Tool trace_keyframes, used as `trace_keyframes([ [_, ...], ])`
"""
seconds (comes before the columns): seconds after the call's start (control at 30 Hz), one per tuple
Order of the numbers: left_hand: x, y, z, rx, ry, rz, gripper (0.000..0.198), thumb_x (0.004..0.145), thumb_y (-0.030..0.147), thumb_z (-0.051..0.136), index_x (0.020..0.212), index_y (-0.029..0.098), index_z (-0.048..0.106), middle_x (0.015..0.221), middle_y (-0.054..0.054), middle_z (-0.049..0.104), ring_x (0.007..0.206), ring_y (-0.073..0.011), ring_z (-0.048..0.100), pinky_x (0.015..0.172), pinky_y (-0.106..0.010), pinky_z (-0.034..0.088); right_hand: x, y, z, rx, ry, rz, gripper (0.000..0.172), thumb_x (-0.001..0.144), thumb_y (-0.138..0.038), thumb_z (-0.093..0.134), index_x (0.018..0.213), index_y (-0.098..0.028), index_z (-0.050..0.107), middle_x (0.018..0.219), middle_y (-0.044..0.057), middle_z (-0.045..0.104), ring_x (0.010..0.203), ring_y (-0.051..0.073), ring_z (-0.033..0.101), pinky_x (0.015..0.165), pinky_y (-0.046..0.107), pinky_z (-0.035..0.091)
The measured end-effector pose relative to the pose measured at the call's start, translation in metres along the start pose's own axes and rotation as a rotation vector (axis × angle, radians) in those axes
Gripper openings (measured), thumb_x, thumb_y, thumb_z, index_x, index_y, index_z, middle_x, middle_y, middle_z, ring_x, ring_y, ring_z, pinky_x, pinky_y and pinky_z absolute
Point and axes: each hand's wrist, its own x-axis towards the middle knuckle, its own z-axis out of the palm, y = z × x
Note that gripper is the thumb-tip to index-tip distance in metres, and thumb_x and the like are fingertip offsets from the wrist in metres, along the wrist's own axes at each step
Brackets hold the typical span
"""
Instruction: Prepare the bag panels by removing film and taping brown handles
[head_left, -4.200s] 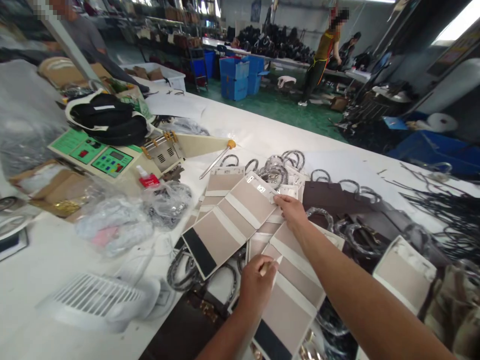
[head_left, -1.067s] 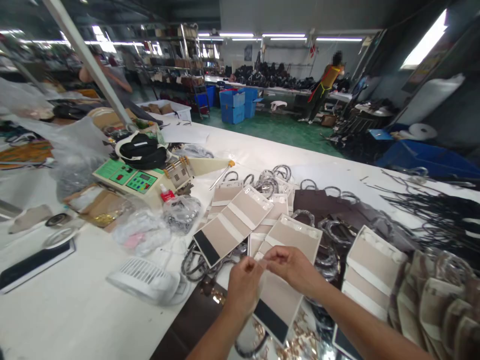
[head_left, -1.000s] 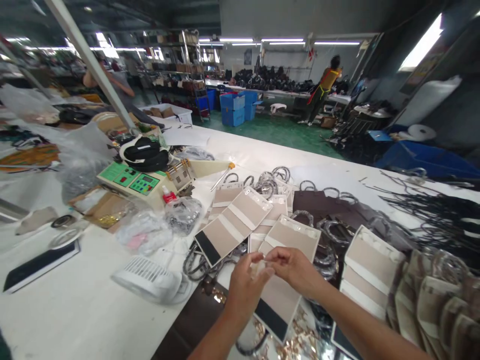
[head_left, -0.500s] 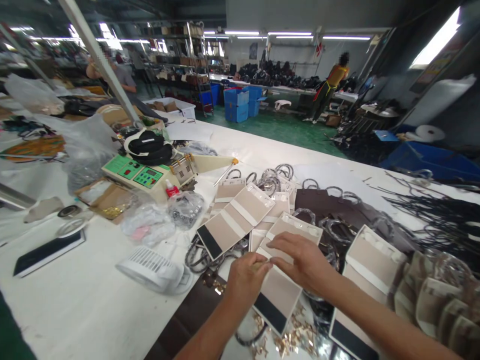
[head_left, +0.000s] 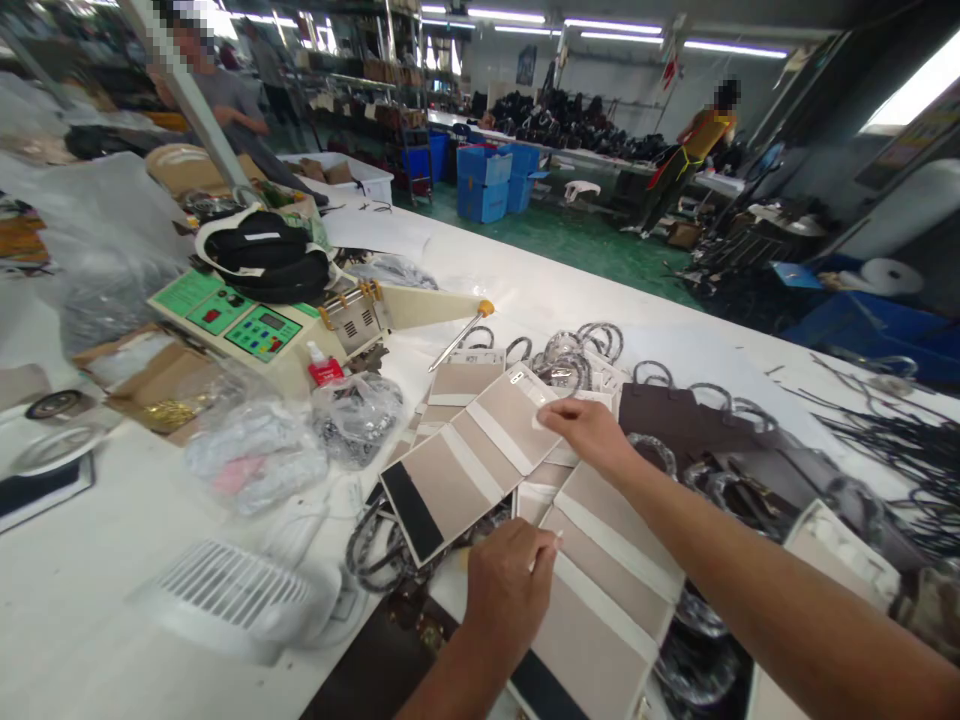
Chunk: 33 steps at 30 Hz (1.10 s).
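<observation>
My right hand [head_left: 589, 430] reaches forward to the top end of a beige bag panel [head_left: 465, 470] with white stripes and a black end. Its fingertips are pressed together on a small pale piece there that I cannot make out. My left hand [head_left: 510, 590] is curled closed at the edge of a nearer beige panel [head_left: 600, 610], pinching something small and hidden. More beige panels lie under and behind these. Dark brown panels [head_left: 675, 420] and grey ring handles [head_left: 577, 345] lie beyond my right hand.
A green-faced control box [head_left: 240, 325], a red-capped bottle [head_left: 322, 368], an orange-handled tool [head_left: 457, 335], plastic bags [head_left: 255, 455] and a white fan [head_left: 232, 595] sit to the left on the white table [head_left: 525, 280]. People work in the background.
My hands, earlier pinched together above the near panel, have parted. The right hand went forward to the far panel's top; the left dropped onto the near panel.
</observation>
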Motion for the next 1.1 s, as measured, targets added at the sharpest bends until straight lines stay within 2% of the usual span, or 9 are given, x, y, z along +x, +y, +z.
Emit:
trace_keyframes([
  [0.13,0.004,-0.032,0.013,-0.055,0.086,-0.045,0.017,0.092,0.020,0.061,0.077,0.023,0.069,0.089,-0.005,0.073,0.091,-0.0220,0.065,0.085,-0.037,0.049,0.086,0.018,0.041,0.078,0.219,0.172,0.031,0.079,-0.045,0.067,0.093,-0.020,0.080,0.087,0.002,0.077,0.078,0.021,0.069,0.069,0.029,0.051],
  [0.27,0.009,-0.073,0.022,-0.012,0.073,-0.097,0.013,0.085,0.013,0.064,0.077,0.022,0.068,0.128,-0.008,0.067,0.128,-0.0300,0.053,0.110,-0.053,0.042,0.129,0.038,0.071,-0.044,0.278,0.215,0.023,0.077,-0.038,0.067,0.087,-0.023,0.081,0.084,0.005,0.077,0.081,0.026,0.069,0.075,0.035,0.051],
  [0.37,0.007,-0.092,0.033,-0.010,0.056,-0.173,0.012,0.080,0.011,0.068,0.076,0.022,0.068,0.133,-0.008,0.066,0.134,-0.0318,0.049,0.114,-0.059,0.039,0.135,0.051,0.080,-0.197,0.286,0.222,0.018,0.076,-0.036,0.068,0.087,-0.028,0.081,0.087,0.006,0.076,0.087,0.030,0.069,0.080,0.040,0.050],
  [0.5,0.005,-0.097,0.040,-0.034,0.073,-0.211,0.011,0.079,0.012,0.069,0.077,0.023,0.068,0.132,-0.007,0.067,0.132,-0.0316,0.052,0.114,-0.060,0.039,0.135,0.061,0.088,-0.433,0.286,0.175,0.025,0.081,-0.038,0.067,0.101,-0.030,0.078,0.099,0.007,0.076,0.094,0.032,0.068,0.082,0.043,0.050],
  [0.6,0.005,-0.097,0.038,-0.066,0.072,-0.229,0.012,0.078,0.010,0.067,0.076,0.022,0.067,0.131,-0.007,0.068,0.131,-0.0314,0.053,0.113,-0.060,0.041,0.138,0.065,0.090,-0.450,0.344,0.185,0.040,0.081,-0.038,0.067,0.118,-0.026,0.071,0.099,0.011,0.075,0.094,0.033,0.068,0.083,0.043,0.050],
  [0.73,0.000,-0.099,0.035,-0.137,0.083,-0.269,0.013,0.078,0.009,0.064,0.075,0.022,0.066,0.131,-0.007,0.069,0.133,-0.0313,0.052,0.113,-0.060,0.041,0.137,0.065,0.083,-0.379,0.399,0.160,0.034,0.091,-0.034,0.050,0.114,-0.020,0.070,0.097,0.012,0.074,0.091,0.031,0.067,0.082,0.041,0.050],
  [0.87,-0.012,-0.097,0.035,-0.154,0.073,-0.280,0.015,0.076,0.007,0.063,0.073,0.021,0.064,0.132,-0.008,0.069,0.133,-0.0315,0.052,0.111,-0.060,0.043,0.123,0.056,0.071,-0.445,0.383,-0.030,0.037,0.092,-0.038,0.054,0.122,-0.020,0.067,0.109,0.011,0.072,0.099,0.029,0.064,0.089,0.040,0.048],
  [1.0,-0.024,-0.092,0.033,-0.123,0.043,-0.288,0.016,0.074,0.005,0.062,0.070,0.021,0.062,0.134,-0.008,0.068,0.133,-0.0323,0.053,0.110,-0.061,0.044,0.119,0.042,0.069,-0.763,0.187,-0.337,0.053,0.088,-0.043,0.066,0.136,-0.021,0.060,0.139,0.016,0.060,0.132,0.036,0.046,0.109,0.050,0.034],
  [1.1,-0.028,-0.092,0.031,-0.113,0.037,-0.276,0.019,0.072,0.002,0.061,0.069,0.021,0.061,0.133,-0.007,0.069,0.131,-0.0317,0.055,0.109,-0.059,0.046,0.134,0.035,0.074,-0.893,-0.004,-0.359,0.060,0.089,-0.050,0.066,0.138,-0.016,0.059,0.139,0.020,0.060,0.135,0.037,0.043,0.112,0.052,0.028],
])
